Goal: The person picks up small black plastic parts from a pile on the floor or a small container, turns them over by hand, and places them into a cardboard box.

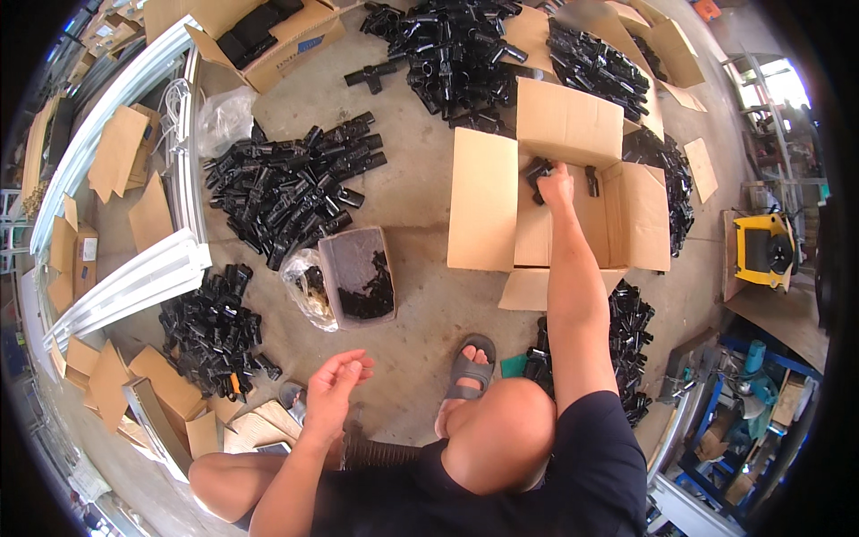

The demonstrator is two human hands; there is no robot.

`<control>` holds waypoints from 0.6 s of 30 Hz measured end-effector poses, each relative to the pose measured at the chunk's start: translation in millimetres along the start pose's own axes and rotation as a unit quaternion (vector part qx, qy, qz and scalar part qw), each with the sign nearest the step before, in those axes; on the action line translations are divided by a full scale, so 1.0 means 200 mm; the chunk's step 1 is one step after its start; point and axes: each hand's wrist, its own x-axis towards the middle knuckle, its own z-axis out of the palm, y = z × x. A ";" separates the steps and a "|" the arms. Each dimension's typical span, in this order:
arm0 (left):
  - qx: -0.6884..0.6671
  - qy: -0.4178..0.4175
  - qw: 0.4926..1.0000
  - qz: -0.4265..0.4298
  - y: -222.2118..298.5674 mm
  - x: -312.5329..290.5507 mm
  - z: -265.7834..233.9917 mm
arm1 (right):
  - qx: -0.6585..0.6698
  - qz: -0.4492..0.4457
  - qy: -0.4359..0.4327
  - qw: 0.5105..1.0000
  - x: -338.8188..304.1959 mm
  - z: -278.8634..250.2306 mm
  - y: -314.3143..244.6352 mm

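Observation:
My right hand (556,185) reaches into an open cardboard box (483,201) ahead and to the right. Its fingers are closed on a black pipe-like fitting (539,170), partly hidden by the hand. Another black fitting (592,181) sits in the box just right of that hand. My left hand (333,387) hovers above the floor near my knee, fingers loosely bent and holding nothing. Closest to it stands a small open bin (394,268) with small black parts (371,300) inside. A clear plastic bag (307,286) leans at the bin's left side.
Heaps of black fittings lie left (286,183), lower left (213,327), far ahead (461,58) and beside the box (676,183). Long white profiles (134,291) run along the left. A yellow-framed device (754,251) and a blue rack (761,403) stand at the right.

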 end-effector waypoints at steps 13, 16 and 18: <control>0.006 -0.107 0.993 0.051 -0.07 -0.07 0.12 | -0.041 -0.134 0.032 0.990 -0.43 0.03 0.27; 0.011 -0.118 0.991 0.067 -0.08 -0.12 0.10 | -0.028 -0.105 0.007 0.994 -0.55 0.01 0.17; 0.012 -0.133 0.989 0.068 -0.08 -0.17 0.10 | -0.017 -0.077 0.025 0.997 -0.57 0.02 0.14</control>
